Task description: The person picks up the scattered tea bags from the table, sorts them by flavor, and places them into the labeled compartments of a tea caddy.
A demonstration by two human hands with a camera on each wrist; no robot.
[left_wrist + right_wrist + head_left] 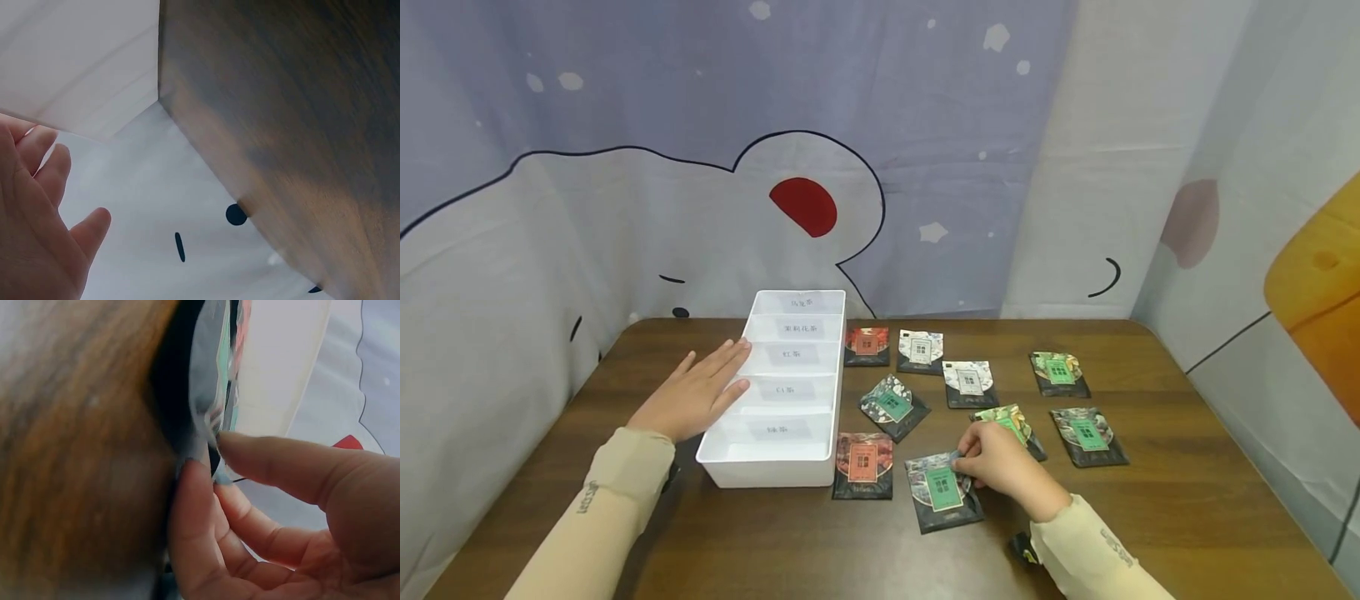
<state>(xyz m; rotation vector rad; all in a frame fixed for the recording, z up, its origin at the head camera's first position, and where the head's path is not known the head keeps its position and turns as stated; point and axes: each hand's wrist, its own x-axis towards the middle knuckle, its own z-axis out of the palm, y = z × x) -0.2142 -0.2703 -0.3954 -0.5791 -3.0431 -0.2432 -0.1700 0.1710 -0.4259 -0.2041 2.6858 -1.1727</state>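
My left hand (694,393) rests with straight fingers on the left rim of a white divided box (767,473). Paper labels with handwriting mark its several compartments. From the left wrist view, the fingers (53,165) touch the box's side wall (81,56). At the front of the table, my right hand (1003,462) pinches the right edge of a dark tea sachet with a green label (942,492). Thumb and forefinger close on that sachet's edge (209,369) in the right wrist view. Beyond the right hand, a green and yellow tea sachet (1011,423) is partly covered.
Two red-label sachets (863,471) (867,346) lie along the box's right side. Two white sachets (921,350) (968,383) and a green-label one (893,407) lie near them. Farther right are two more green sachets (1060,372) (1088,436). A small black object (1022,550) sits by the right sleeve.
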